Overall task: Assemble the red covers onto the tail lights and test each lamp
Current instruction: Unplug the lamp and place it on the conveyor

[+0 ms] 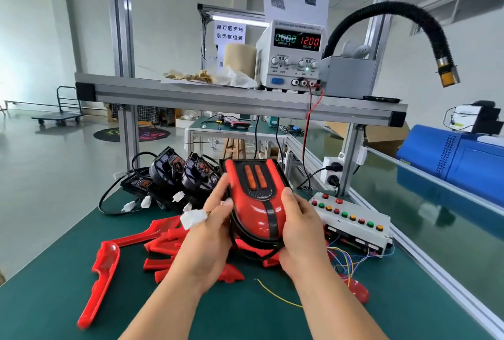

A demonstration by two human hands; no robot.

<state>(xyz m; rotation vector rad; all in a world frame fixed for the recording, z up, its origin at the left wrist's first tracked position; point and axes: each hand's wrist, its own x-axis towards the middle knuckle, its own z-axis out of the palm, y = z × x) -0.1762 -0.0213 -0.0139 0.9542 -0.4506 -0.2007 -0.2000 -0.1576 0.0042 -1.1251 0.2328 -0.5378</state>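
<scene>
The tail light (255,203), with its red cover fitted and two orange strips side by side near its far end, is held up over the middle of the green mat (54,298), tilted with its face toward the camera. The left hand (215,219) grips its left edge: the thumb presses on the red face and the fingers reach up along the side, close together. A white connector (193,218) sits just at this hand's knuckles; whether the fingers pinch it I cannot tell. The right hand (297,222) clasps the right edge, thumb on top and the other fingers curled beneath, out of sight. Both forearms reach in from the near edge.

Under the hands lies a heap of loose red covers (163,244), overlapping too much to count. One long cover (101,279) lies apart at near left.

At far left, at least three black lamp housings (174,173) are bunched with their cables and four white plugs. To the right stands one test box (351,219) with coloured buttons. On the shelf above, one power supply (294,53) reads 12.00.
</scene>
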